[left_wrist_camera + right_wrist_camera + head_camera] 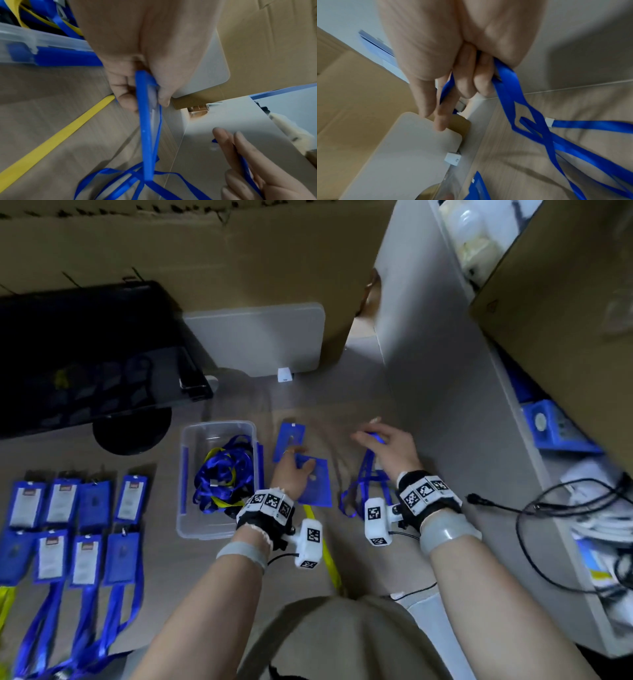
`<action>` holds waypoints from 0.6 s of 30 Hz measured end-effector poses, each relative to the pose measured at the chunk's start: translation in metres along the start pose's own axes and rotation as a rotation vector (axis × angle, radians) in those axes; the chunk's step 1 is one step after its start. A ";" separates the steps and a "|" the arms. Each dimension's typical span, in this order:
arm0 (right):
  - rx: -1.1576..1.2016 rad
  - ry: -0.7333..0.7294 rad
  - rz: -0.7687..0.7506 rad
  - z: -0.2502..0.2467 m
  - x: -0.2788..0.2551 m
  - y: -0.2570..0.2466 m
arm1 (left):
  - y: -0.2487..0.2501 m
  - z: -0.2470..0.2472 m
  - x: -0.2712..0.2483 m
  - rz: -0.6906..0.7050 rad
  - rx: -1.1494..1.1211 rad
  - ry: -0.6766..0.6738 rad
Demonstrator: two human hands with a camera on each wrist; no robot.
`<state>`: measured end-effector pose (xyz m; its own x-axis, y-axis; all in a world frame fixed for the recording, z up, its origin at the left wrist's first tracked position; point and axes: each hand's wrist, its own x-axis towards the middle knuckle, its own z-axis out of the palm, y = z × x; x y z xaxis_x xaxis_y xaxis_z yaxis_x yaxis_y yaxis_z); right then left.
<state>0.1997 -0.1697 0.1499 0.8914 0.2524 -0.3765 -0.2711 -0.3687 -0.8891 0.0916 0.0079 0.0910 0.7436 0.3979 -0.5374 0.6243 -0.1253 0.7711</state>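
Note:
My left hand (294,470) pinches the near end of a blue badge holder (317,486) just above the wood floor; in the left wrist view my left hand (147,97) has thumb and fingers on the badge holder's (146,135) edge. A second blue badge holder (289,440) lies flat just beyond. My right hand (380,443) grips a blue lanyard (364,479) that trails back toward me. The wrist view shows my right hand (471,86) with fingers curled round the lanyard (510,92), whose white buckle (549,122) hangs free.
A clear bin (191,518) of tangled blue and yellow lanyards stands left of my hands. Rows of filled badge holders (78,525) lie far left. A yellow lanyard (330,559), a white lid (260,337), cardboard boxes (205,251), a white shelf (445,371) and black cables (534,508) surround the spot.

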 end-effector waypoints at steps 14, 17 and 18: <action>-0.098 -0.144 0.153 0.048 -0.124 -0.012 | -0.028 -0.029 -0.085 0.276 0.058 -0.278; -0.225 -0.174 0.083 0.050 -0.134 -0.003 | -0.035 -0.034 -0.094 0.300 0.015 -0.290; -0.228 -0.180 0.062 0.049 -0.138 -0.003 | -0.035 -0.037 -0.098 0.307 0.016 -0.284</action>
<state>0.0596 -0.1593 0.1914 0.7913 0.3706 -0.4862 -0.2157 -0.5749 -0.7893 -0.0117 0.0068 0.1294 0.9309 0.0735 -0.3579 0.3652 -0.2145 0.9059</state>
